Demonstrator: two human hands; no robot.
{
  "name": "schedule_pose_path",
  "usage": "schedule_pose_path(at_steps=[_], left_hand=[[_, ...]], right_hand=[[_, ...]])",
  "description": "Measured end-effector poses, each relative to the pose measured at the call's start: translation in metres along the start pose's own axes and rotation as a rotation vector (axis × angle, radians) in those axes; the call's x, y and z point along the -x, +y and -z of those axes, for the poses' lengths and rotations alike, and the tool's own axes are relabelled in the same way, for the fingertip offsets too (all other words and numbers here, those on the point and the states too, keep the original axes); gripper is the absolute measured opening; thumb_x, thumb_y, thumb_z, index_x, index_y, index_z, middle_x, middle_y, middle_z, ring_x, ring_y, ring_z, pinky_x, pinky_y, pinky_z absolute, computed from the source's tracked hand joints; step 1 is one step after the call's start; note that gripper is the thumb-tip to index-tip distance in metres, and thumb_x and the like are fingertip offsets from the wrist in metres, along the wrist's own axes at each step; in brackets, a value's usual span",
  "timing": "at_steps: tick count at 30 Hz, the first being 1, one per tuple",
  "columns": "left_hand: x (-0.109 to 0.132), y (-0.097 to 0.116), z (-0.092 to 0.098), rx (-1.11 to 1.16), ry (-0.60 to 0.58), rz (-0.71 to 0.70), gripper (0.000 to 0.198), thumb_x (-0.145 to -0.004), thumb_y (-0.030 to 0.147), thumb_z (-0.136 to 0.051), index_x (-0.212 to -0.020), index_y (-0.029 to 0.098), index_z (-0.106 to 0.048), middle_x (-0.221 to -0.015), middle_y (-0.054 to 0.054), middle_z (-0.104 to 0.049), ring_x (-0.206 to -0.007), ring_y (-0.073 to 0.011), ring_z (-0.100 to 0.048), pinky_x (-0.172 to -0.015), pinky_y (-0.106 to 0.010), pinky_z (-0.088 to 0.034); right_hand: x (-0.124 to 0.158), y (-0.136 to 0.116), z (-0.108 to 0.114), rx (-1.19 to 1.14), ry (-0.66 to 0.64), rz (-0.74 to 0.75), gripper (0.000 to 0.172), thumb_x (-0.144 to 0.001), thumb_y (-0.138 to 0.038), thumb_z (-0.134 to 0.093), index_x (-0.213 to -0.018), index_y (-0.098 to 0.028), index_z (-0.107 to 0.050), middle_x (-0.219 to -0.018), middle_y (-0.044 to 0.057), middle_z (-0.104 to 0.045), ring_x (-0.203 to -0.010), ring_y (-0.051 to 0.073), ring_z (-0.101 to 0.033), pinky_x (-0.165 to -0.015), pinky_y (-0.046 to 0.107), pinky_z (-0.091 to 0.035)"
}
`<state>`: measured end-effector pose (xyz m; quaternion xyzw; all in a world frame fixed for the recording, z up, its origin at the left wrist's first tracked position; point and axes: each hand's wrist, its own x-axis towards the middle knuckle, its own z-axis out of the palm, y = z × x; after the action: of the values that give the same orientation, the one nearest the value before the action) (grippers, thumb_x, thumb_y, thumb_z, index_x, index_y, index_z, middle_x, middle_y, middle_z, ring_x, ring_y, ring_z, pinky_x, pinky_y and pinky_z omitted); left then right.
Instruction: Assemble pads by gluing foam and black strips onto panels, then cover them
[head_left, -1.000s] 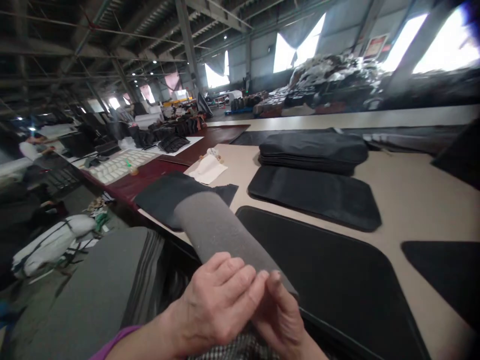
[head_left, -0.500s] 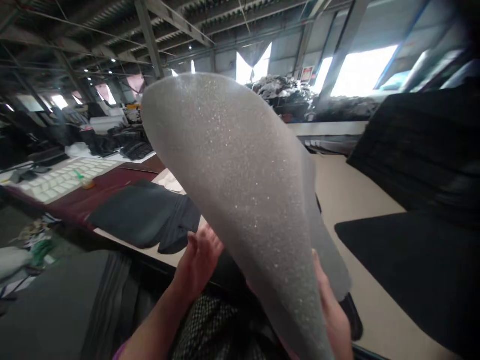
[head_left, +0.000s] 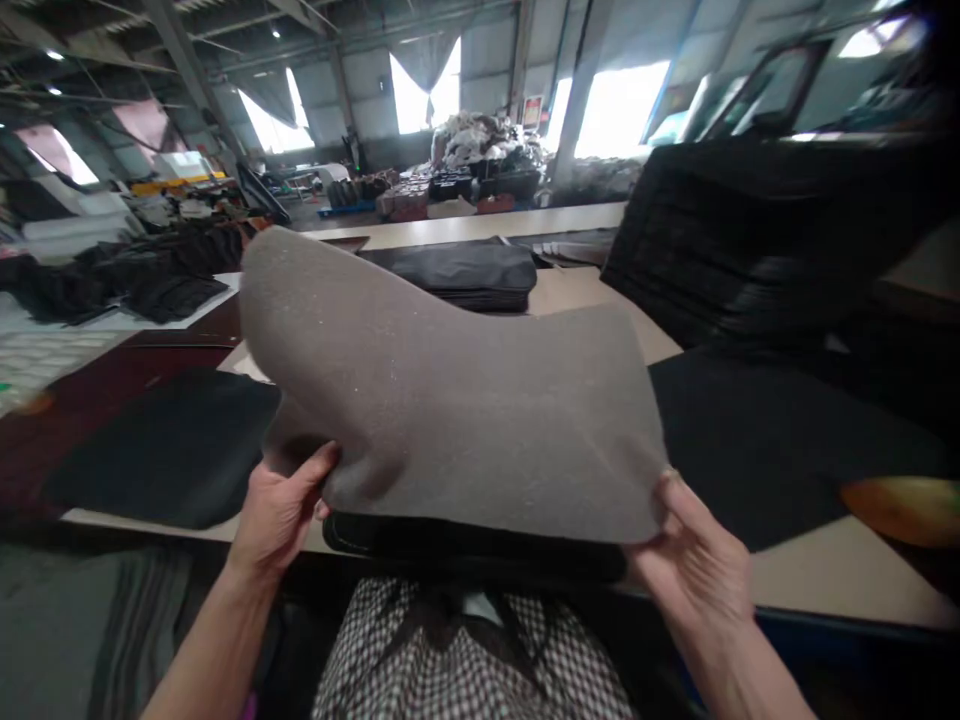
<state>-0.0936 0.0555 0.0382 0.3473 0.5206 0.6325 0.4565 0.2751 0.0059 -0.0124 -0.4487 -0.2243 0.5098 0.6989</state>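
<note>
Presently: grey foam sheet (head_left: pixel 450 400), pinched at its near corners by my left hand (head_left: pixel 281 510) and right hand (head_left: pixel 694 565); it hides most of the black pad (head_left: pixel 472 540) beneath.

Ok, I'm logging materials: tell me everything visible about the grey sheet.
The grey sheet looks like thin, soft foam with tiny light specks and rounded corners. It is held above the table edge, its far left corner curling upward. The left hand pinches its near left edge, the right hand its near right corner. A black pad lies just beneath.
</note>
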Motion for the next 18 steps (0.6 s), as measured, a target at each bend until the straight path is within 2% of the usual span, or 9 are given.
schedule_pose_path(at_steps=[2, 4, 6, 7, 10, 12, 14, 16, 18], left_hand=[[-0.005, -0.013, 0.011, -0.065, 0.003, 0.036, 0.052, -0.061, 0.031, -0.093, -0.104, 0.012, -0.072, -0.080, -0.002, -0.073, -0.052, -0.0113, -0.063, -0.040, -0.017, -0.050], [-0.004, -0.032, 0.017, -0.108, 0.045, 0.075, 0.057, -0.062, 0.033, -0.093, -0.111, 0.012, -0.071, -0.095, -0.008, -0.076, -0.078, -0.0194, -0.073, -0.067, -0.027, -0.064], [0.002, -0.050, 0.020, -0.154, 0.087, 0.115, 0.061, -0.065, 0.036, -0.092, -0.117, 0.013, -0.071, -0.110, -0.012, -0.075, -0.102, -0.0252, -0.073, -0.095, -0.040, -0.060], [0.006, -0.057, 0.020, -0.169, 0.103, 0.128, 0.061, -0.066, 0.037, -0.091, -0.119, 0.014, -0.071, -0.115, -0.012, -0.074, -0.108, -0.0266, -0.071, -0.102, -0.044, -0.056], [0.016, -0.068, 0.020, -0.148, 0.115, 0.146, 0.063, -0.068, 0.036, -0.090, -0.124, 0.018, -0.069, -0.121, -0.011, -0.072, -0.117, -0.0280, -0.067, -0.110, -0.049, -0.049], [0.019, -0.068, 0.020, -0.115, 0.114, 0.150, 0.063, -0.069, 0.033, -0.090, -0.126, 0.019, -0.068, -0.123, -0.010, -0.072, -0.119, -0.0270, -0.066, -0.111, -0.047, -0.048], [0.019, -0.067, 0.020, -0.107, 0.121, 0.141, 0.062, -0.068, 0.031, -0.091, -0.124, 0.018, -0.068, -0.122, -0.009, -0.072, -0.118, -0.0256, -0.067, -0.113, -0.046, -0.047], [0.016, -0.066, 0.022, -0.110, 0.141, 0.119, 0.060, -0.068, 0.030, -0.091, -0.122, 0.017, -0.069, -0.120, -0.009, -0.073, -0.115, -0.0249, -0.068, -0.113, -0.046, -0.047], [0.012, -0.067, 0.024, -0.122, 0.155, 0.081, 0.062, -0.067, 0.029, -0.091, -0.122, 0.016, -0.068, -0.120, -0.010, -0.072, -0.115, -0.0248, -0.067, -0.113, -0.046, -0.046]], right_hand=[[-0.009, -0.001, 0.017, 0.141, -0.065, -0.055, 0.064, -0.075, -0.042, -0.088, -0.131, -0.026, -0.063, -0.126, 0.008, -0.068, -0.091, 0.026, -0.072, -0.069, 0.032, -0.063], [-0.013, 0.005, 0.024, 0.289, -0.127, -0.117, 0.066, -0.067, -0.038, -0.093, -0.125, -0.022, -0.065, -0.118, 0.011, -0.071, -0.092, 0.028, -0.072, -0.075, 0.035, -0.062], [-0.016, 0.012, 0.025, 0.433, -0.153, -0.118, 0.057, -0.064, -0.037, -0.094, -0.112, -0.019, -0.071, -0.112, 0.011, -0.073, -0.101, 0.031, -0.069, -0.087, 0.039, -0.060], [-0.017, 0.016, 0.024, 0.491, -0.157, -0.095, 0.054, -0.064, -0.040, -0.094, -0.108, -0.019, -0.072, -0.112, 0.011, -0.073, -0.105, 0.032, -0.068, -0.092, 0.040, -0.058], [-0.022, 0.022, 0.022, 0.534, -0.175, -0.076, 0.053, -0.075, -0.058, -0.083, -0.110, -0.021, -0.073, -0.117, 0.008, -0.072, -0.112, 0.032, -0.065, -0.097, 0.040, -0.055], [-0.022, 0.024, 0.022, 0.504, -0.175, -0.142, 0.059, -0.083, -0.074, -0.067, -0.111, -0.023, -0.074, -0.115, 0.008, -0.072, -0.111, 0.032, -0.066, -0.094, 0.041, -0.056], [-0.018, 0.023, 0.022, 0.486, -0.154, -0.190, 0.069, -0.082, -0.085, -0.056, -0.106, -0.023, -0.075, -0.108, 0.010, -0.074, -0.107, 0.034, -0.068, -0.088, 0.043, -0.058], [-0.009, 0.023, 0.023, 0.546, -0.158, -0.188, 0.068, -0.079, -0.084, -0.062, -0.109, -0.024, -0.074, -0.108, 0.011, -0.074, -0.107, 0.037, -0.067, -0.087, 0.046, -0.059], [0.001, 0.023, 0.023, 0.690, -0.174, -0.153, 0.063, -0.073, -0.070, -0.079, -0.115, -0.024, -0.072, -0.112, 0.011, -0.072, -0.107, 0.039, -0.066, -0.089, 0.050, -0.058]])
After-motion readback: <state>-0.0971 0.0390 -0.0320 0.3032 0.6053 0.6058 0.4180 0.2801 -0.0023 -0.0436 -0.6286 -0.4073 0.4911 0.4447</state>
